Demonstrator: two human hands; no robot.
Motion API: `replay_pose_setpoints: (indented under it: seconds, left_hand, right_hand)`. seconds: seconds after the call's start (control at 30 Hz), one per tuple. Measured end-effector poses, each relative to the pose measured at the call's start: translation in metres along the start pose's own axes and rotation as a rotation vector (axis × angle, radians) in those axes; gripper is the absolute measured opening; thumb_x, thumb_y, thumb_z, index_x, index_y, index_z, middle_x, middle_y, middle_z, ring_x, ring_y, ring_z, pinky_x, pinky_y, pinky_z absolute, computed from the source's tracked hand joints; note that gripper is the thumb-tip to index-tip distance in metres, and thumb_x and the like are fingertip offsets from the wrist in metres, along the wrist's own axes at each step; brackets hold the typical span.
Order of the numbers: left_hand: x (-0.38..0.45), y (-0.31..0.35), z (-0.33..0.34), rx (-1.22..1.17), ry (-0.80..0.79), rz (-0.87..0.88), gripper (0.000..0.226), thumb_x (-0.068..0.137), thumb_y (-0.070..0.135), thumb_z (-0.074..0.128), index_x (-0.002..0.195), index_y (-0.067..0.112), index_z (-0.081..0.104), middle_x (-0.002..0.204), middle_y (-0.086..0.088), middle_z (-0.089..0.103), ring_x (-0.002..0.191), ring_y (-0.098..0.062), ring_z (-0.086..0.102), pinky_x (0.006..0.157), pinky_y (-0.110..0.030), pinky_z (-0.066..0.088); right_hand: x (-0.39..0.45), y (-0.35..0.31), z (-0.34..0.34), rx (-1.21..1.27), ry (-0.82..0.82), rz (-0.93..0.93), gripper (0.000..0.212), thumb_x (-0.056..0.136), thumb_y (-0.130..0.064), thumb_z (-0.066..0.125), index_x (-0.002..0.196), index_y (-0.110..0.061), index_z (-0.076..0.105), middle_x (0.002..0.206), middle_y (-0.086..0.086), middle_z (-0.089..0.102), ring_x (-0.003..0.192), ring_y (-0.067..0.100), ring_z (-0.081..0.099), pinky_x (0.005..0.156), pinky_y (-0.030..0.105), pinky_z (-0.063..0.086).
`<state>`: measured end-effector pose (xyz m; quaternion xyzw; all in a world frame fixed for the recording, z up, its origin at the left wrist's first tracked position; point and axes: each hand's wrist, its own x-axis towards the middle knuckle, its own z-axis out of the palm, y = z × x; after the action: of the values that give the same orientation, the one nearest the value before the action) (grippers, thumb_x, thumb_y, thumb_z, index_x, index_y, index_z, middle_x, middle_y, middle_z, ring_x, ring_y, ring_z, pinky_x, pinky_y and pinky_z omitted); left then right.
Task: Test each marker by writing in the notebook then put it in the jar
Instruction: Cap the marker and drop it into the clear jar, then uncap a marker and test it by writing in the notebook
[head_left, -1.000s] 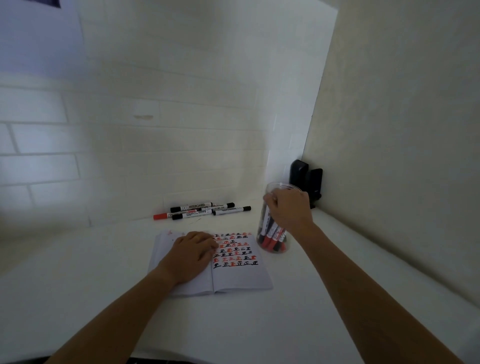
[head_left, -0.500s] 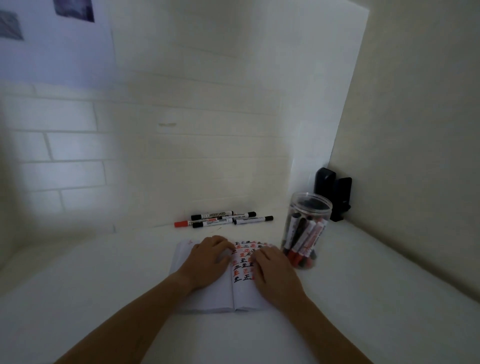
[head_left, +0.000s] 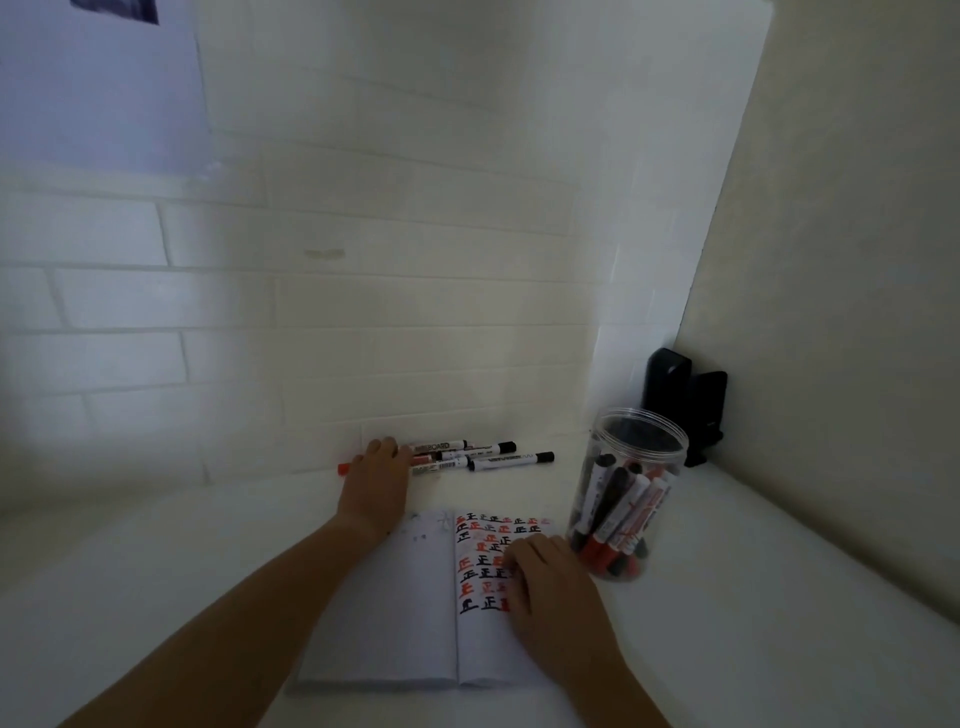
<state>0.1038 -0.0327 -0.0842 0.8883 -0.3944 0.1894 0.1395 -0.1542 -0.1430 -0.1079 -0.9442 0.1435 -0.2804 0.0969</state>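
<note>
So the leftover markers (head_left: 470, 457) are lying in a little bunch on the counter (head_left: 753, 597) right up against the brick wall (head_left: 363, 312), behind the open notebook (head_left: 410, 613). The left hand (head_left: 375, 480) is laid over the left end of the bunch, fingers resting on the barrels, with the red-capped marker (head_left: 343, 468) poking out past it; can't tell from here if it has actually closed on one or is just sitting on top. The right hand (head_left: 548, 587) is flat and spread on the right page, pinning it over the rows of red and black test marks, holding nothing. The jar (head_left: 626, 493) stands just right of the notebook, lidless and already pretty full. Handling-wise I'd guess these are light, stiff plastic tubes, smooth and round, so they'll roll and nudge each other if you poke them. Best bet is pinching one mid-barrel, thumb against fingers, and lifting it clear of its neighbours.
</note>
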Motion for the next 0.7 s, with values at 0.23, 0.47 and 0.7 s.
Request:
replay_pose_setpoints:
  seconds: [0.23, 0.47, 0.7]
  left_hand:
    - [0.004, 0.005, -0.003, 0.041, 0.015, -0.061, 0.041, 0.081, 0.002, 0.055, 0.121, 0.011, 0.053, 0.115, -0.011, 0.057, 0.105, -0.031, 0.052, 0.085, -0.041, 0.04]
    - [-0.019, 0.019, -0.024, -0.211, 0.242, 0.043, 0.043, 0.063, -0.015, 0.056, 0.098, 0.01, 0.052, 0.094, -0.01, 0.053, 0.082, -0.029, 0.049, 0.066, -0.038, 0.038]
    - [-0.072, 0.061, -0.051, -0.574, 0.067, 0.495, 0.015, 0.099, 0.008, 0.043, 0.105, 0.015, 0.055, 0.102, 0.003, 0.054, 0.09, -0.013, 0.05, 0.08, -0.03, 0.046]
  right_hand:
    - [0.002, 0.001, -0.002, 0.01, 0.011, -0.001, 0.026, 0.096, -0.032, 0.037, 0.103, -0.024, 0.06, 0.102, -0.01, 0.058, 0.094, 0.006, 0.046, 0.084, 0.02, 0.04]
    - [-0.001, -0.003, -0.007, 0.016, 0.065, -0.001, 0.028, 0.095, -0.026, 0.041, 0.109, -0.014, 0.063, 0.109, 0.002, 0.063, 0.101, 0.02, 0.056, 0.091, 0.036, 0.052]
    - [-0.003, -0.017, -0.017, -0.121, 0.341, -0.123, 0.043, 0.092, -0.035, 0.064, 0.129, -0.012, 0.059, 0.134, 0.008, 0.058, 0.125, 0.025, 0.05, 0.108, 0.04, 0.035]
